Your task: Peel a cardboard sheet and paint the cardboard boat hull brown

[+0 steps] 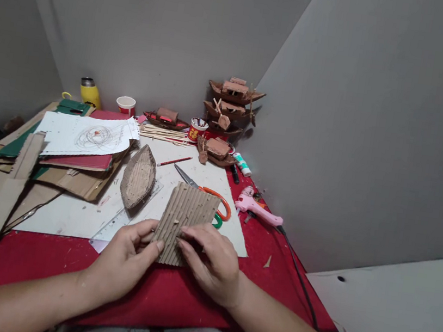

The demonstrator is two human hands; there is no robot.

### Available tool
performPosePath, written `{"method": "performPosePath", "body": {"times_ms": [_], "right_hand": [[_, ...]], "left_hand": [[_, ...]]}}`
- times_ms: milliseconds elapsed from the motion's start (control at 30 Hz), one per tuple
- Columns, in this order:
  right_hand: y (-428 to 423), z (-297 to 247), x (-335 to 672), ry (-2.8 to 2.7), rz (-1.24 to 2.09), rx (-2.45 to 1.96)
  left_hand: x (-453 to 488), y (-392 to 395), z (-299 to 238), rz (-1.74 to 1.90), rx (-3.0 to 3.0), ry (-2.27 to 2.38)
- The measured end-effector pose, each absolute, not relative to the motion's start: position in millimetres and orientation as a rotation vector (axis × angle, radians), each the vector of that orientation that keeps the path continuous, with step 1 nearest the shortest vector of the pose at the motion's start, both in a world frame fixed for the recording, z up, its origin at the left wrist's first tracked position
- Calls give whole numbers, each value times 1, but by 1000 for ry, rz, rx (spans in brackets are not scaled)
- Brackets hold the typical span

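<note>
My left hand (126, 257) and my right hand (210, 260) both pinch the near edge of a ribbed piece of corrugated cardboard (188, 213), held tilted over the red table cover (47, 262). The fingers of both hands are closed on it. Just beyond the left hand lies a boat-shaped cardboard hull (138, 176) on a white sheet (74, 214), partly on a clear ruler (114, 225). Orange-handled scissors (205, 191) lie behind the cardboard piece.
A pink glue gun (259, 207) with a black cord lies at the right. Finished model boats (232, 107) stack in the corner, with a glue stick (242, 164), sticks (164, 134), a red pencil (175, 161), cups and a yellow bottle (90, 92). Cardboard and paper (85, 136) pile at the left.
</note>
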State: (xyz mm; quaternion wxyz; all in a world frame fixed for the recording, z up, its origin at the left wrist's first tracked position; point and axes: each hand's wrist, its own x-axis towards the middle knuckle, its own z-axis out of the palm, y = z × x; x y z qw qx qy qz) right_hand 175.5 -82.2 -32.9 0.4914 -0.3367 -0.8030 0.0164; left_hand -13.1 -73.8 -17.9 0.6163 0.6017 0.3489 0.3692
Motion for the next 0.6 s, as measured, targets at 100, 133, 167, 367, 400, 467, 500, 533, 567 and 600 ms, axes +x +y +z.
{"method": "performPosePath", "body": {"times_ms": [100,133,167,367,400,467,500,533,567,600], "right_hand": [[-82,-33,174,-1928,54,-852],[-82,-33,174,-1924,55,-860],[-82,-34,174,-1922,52,-866],[-81,-35,179,-1943,-24,-834],[-81,-35,180,-1955,-45,-826],[-81,-35,181,-1990,-79,-825],[-80,-34,181,-2011,-91,-835],[-80,-34,181,-2032,-99,-849],[-80,-33,180,-2051,-103,-869],[-79,-33,180,-2067,-102,-890]], "left_hand": [[-13,-76,-21,820,1525,815],[-14,-76,-21,812,1568,825],[-15,-76,-22,808,1608,834],[-18,-79,-23,798,1754,866],[-18,-79,-23,794,1762,868],[-18,-79,-23,783,1774,865],[-18,-79,-23,778,1774,864],[-18,-79,-23,773,1768,865],[-17,-79,-23,767,1755,865],[-17,-79,-23,760,1737,865]]}}
